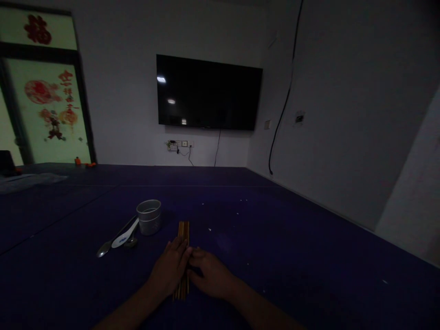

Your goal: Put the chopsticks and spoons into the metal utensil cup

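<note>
A bundle of brown chopsticks (184, 227) lies side by side on the dark blue floor, pointing away from me. My left hand (171, 265) rests flat across the middle of it, fingers stretched out together. At the right edge of the bundle is my right hand (213, 274), its fingers bent and its thumb apart from them; the fingertips meet the left hand's. Left of the bundle stands a grey metal cup (150, 220), upright. Beside the cup lie a white ceramic spoon (121, 239), a metal spoon (104, 249) and another dark metal spoon (131, 242) partly under the white one.
Small white scraps (209, 229) are scattered on the floor. A television (209, 91) hangs on the far wall above sockets (184, 144) and cables. On the right wall a black cable (283, 107) hangs down. A glass door (51, 110) with red decorations is at the left.
</note>
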Demonstrator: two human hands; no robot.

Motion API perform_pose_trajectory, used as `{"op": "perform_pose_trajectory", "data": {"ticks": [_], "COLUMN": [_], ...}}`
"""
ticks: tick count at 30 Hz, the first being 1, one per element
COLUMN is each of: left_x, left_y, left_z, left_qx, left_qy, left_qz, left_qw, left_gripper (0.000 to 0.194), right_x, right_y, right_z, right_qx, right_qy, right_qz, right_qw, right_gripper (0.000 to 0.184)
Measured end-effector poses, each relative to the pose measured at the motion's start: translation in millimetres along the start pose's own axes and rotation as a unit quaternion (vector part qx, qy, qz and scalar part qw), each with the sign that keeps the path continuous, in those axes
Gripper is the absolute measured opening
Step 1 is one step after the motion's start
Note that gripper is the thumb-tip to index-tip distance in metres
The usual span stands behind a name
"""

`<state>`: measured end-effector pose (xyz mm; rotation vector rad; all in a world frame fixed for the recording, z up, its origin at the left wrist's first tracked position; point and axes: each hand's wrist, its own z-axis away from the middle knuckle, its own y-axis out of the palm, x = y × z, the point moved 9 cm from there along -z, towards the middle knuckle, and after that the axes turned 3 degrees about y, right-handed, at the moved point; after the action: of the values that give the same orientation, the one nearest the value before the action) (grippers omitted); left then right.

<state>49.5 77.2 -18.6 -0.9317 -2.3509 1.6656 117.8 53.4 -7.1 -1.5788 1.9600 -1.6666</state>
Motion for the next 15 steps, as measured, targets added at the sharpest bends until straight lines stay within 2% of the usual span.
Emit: {"op": "perform_pose_trajectory", "data": {"ticks": [8, 15], "left_x": [3.8, 6.2], "left_y": [4.7, 4.6], "left_z": [-2.7, -1.2], "left_qx": [0.017, 0.015], "left_qy": [-0.014, -0.019], "left_qz": [-0.004, 0.017], "left_qw": [1.0, 1.0], "left_gripper": [0.051, 0.05], "right_x": [-1.7, 4.2], "right_y": [3.0, -8.7], "right_z": [1.2, 2.1], "right_qx": [0.003, -0.032], "right_qy": [-0.004, 0.01], "right_qz": [0.023, 0.041], "right_qw": [1.0, 0.999], "right_gripper": [0.024, 0.027]}}
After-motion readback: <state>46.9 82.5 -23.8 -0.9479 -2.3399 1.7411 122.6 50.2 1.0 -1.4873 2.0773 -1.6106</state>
